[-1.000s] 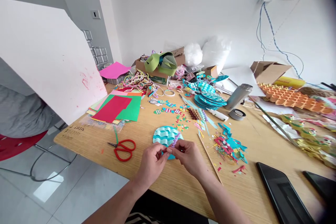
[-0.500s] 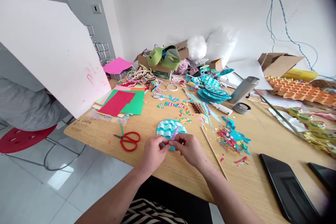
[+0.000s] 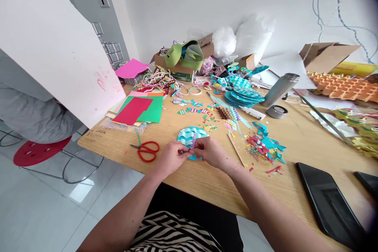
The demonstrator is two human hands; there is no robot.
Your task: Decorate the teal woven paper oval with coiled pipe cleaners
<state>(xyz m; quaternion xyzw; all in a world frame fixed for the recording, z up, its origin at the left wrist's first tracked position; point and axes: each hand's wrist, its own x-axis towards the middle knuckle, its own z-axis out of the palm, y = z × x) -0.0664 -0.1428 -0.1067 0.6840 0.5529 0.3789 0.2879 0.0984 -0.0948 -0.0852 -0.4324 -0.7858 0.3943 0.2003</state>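
Observation:
A round blue paper disc [image 3: 189, 134] with wavy layers lies on the wooden table [image 3: 206, 181] near its front edge. Over the disc's near edge, my left hand [image 3: 173, 156] and my right hand [image 3: 210, 152] meet, both pinching a small purple wavy paper strip [image 3: 193, 140] between fingertips. The strip stands up from between my fingers. Red scissors [image 3: 147, 151] lie just left of my left hand. A thin wooden stick [image 3: 235, 150] lies just right of my right hand.
Red and green paper sheets [image 3: 138, 110] lie at left under a big white board [image 3: 56, 55]. A heap of coloured scraps [image 3: 262, 147], stacked blue discs [image 3: 243, 98], a metal flask [image 3: 279, 89], tape roll [image 3: 277, 111] and a black tablet [image 3: 327, 201] sit right. Another person in grey [image 3: 32, 114] sits at left.
The camera has tilted down, so the table sits higher in view. My hands stay together on the purple strip at the disc's edge.

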